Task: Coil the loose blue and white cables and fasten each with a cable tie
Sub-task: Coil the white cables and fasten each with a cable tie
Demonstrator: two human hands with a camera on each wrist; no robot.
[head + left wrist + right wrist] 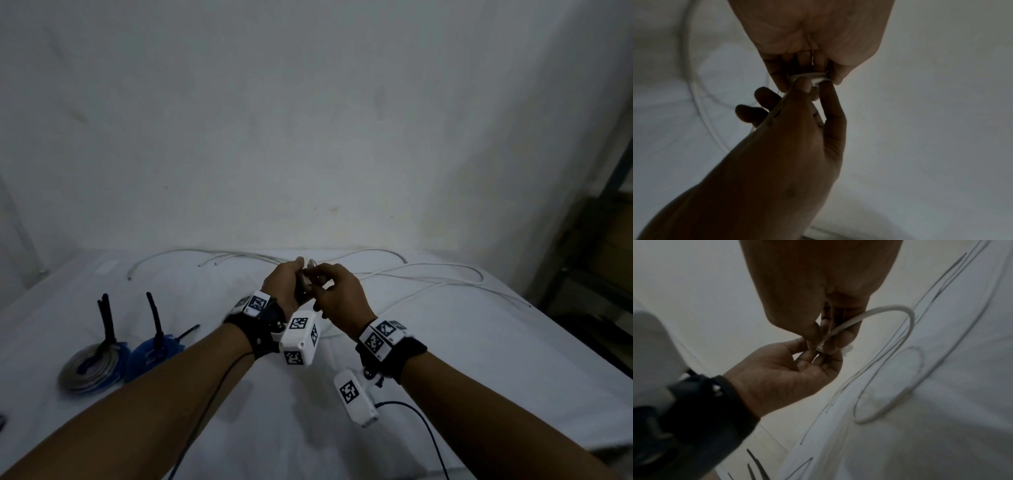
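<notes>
Looping off the white-sheeted bed near its far edge, the white cable has one small turn raised between both hands. The left hand curls its grip round that turn; the right hand pinches the same cable at thumb and fingertips. Two tied coils with upright black ties sit well apart, at left

dim, flat, bluish lighting in all views; no glare. head view darkens toward 3 o'clock and bows at the edges. both wrist views are soft, noisy and motion-blurred, with hands underexposed.
</notes>
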